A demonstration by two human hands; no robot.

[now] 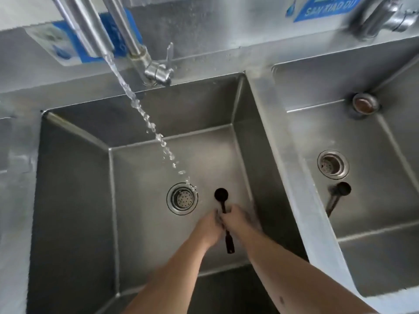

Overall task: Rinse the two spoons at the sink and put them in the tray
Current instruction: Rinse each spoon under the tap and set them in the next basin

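A black spoon [221, 194] is held low in the middle steel sink basin [74, 200], bowl pointing away from me, handle end sticking out toward me. My left hand [209, 227] and my right hand [241, 219] both close around its handle, pressed together. A second black spoon [340, 193] lies on the floor of the right basin [374, 141], below that basin's drain. Water streams from the tap [90, 26] and lands near the middle basin's drain [182, 198], left of the held spoon. No tray is in view.
A second tap valve [158, 72] sits at the sink's back rim. Another faucet [385, 17] stands at the upper right. The right basin has a drain [332, 164] and an overflow fitting [365, 103]. A steel divider [281, 155] separates the basins.
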